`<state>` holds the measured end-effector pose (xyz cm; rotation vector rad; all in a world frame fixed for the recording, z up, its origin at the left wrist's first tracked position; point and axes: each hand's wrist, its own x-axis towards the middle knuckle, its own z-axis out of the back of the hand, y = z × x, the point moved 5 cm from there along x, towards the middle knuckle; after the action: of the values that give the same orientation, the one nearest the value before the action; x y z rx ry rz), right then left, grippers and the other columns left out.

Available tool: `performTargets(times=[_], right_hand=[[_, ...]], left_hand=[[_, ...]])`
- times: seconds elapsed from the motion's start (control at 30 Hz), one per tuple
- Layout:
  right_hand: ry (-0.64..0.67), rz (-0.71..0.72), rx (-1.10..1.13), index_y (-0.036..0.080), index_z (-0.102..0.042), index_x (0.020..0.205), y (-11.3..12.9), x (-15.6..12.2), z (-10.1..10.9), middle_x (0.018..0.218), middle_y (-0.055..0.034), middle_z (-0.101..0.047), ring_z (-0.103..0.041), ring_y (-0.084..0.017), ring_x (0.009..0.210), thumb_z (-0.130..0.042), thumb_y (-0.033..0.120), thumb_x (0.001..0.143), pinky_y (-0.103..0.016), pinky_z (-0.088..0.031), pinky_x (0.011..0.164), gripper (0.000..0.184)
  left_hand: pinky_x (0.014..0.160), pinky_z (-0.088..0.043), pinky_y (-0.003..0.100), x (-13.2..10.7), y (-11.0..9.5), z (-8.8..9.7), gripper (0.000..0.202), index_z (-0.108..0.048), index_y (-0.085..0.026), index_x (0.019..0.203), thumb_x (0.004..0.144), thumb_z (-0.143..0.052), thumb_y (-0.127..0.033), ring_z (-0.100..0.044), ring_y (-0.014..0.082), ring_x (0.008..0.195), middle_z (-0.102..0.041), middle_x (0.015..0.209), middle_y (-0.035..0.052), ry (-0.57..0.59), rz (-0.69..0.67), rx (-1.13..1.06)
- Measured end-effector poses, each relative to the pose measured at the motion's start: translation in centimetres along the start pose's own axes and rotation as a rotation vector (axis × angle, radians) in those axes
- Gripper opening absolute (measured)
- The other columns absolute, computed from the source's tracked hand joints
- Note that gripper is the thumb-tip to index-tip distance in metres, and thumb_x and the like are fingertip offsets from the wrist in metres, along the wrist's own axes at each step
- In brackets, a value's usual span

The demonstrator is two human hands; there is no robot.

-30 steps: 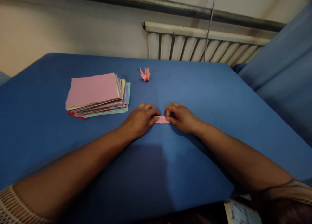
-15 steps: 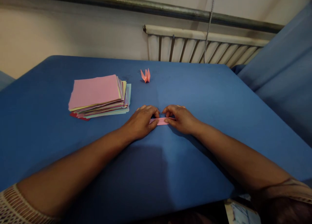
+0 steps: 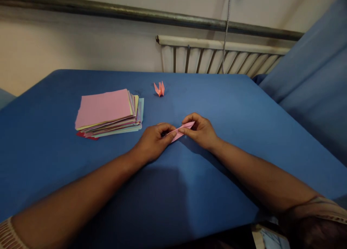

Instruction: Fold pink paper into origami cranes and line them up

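Note:
A narrow folded strip of pink paper [image 3: 181,130] is held between both hands just above the blue table [image 3: 230,108]. My left hand [image 3: 153,142] pinches its lower left end. My right hand [image 3: 202,130] pinches its raised right end, so the strip tilts up to the right. Both hands have their fingers curled closed on the paper, and part of the strip is hidden behind them.
A stack of coloured paper squares [image 3: 108,111], pink on top, lies to the left of my hands. A small folded orange-pink paper figure [image 3: 159,89] stands farther back. A radiator [image 3: 217,57] lines the wall behind the table. Blue fabric [image 3: 311,72] rises at the right.
The pink strip lay flat on the table under my fingertips; now its right end is lifted and tilted. The camera has tipped slightly downward.

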<state>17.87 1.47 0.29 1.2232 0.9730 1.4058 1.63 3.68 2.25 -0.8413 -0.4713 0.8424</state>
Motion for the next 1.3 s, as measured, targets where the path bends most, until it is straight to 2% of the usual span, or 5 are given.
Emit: performTargets(times=[0.2,0.43,0.8,1.03,1.3], right_hand=[[-0.024,-0.165,0.38,0.019,-0.062,0.074,-0.1,0.0,-1.3,0.069,0.0031,-0.062,-0.054,-0.01,0.064,-0.076,0.036,0.073,-0.027,-0.046,0.068,0.021],[0.103,-0.117,0.274,0.019,-0.061,0.068,0.1,0.1,-1.2,0.066,0.0048,-0.058,-0.051,-0.01,0.063,-0.075,0.033,0.069,-0.028,-0.042,0.066,0.02],[0.068,-0.132,0.287,0.019,-0.058,0.066,1.2,-0.5,-1.3,0.061,0.0055,-0.053,-0.045,-0.008,0.057,-0.067,0.034,0.076,-0.025,-0.038,0.058,0.02],[0.114,-0.179,0.358,0.019,-0.06,0.071,0.4,-0.6,-2.5,0.063,0.004,-0.06,-0.052,-0.009,0.055,-0.079,0.048,0.068,-0.025,-0.041,0.055,0.035],[0.088,-0.175,0.301,0.019,-0.058,0.061,-0.3,-0.5,-2.1,0.056,0.003,-0.059,-0.053,-0.009,0.049,-0.079,0.048,0.069,-0.025,-0.042,0.051,0.036]], left_hand=[[0.063,-0.042,0.024,-0.5,0.2,-0.6,0.03,-0.071,-0.016,0.083,0.079,-0.07,-0.046,-0.054,0.0112,0.066,-0.065,0.076,-0.0005,-0.113,0.194,-0.418],[0.067,-0.043,0.025,-0.3,0.3,-0.6,0.026,-0.07,-0.016,0.074,0.074,-0.074,-0.042,-0.054,0.0119,0.068,-0.064,0.072,-0.0004,-0.072,0.175,-0.425],[0.062,-0.042,0.024,-0.6,-0.3,-1.3,0.028,-0.067,-0.016,0.073,0.073,-0.076,-0.042,-0.052,0.0107,0.064,-0.061,0.069,-0.0012,0.02,0.179,-0.56],[0.063,-0.043,0.024,-0.3,0.7,-0.6,0.027,-0.065,-0.016,0.077,0.075,-0.076,-0.04,-0.052,0.0102,0.064,-0.061,0.07,-0.0018,-0.198,0.151,-0.606],[0.068,-0.045,0.024,-0.1,1.1,-0.6,0.024,-0.066,-0.016,0.078,0.07,-0.079,-0.035,-0.056,0.0099,0.066,-0.063,0.073,-0.002,-0.18,0.174,-0.643]])
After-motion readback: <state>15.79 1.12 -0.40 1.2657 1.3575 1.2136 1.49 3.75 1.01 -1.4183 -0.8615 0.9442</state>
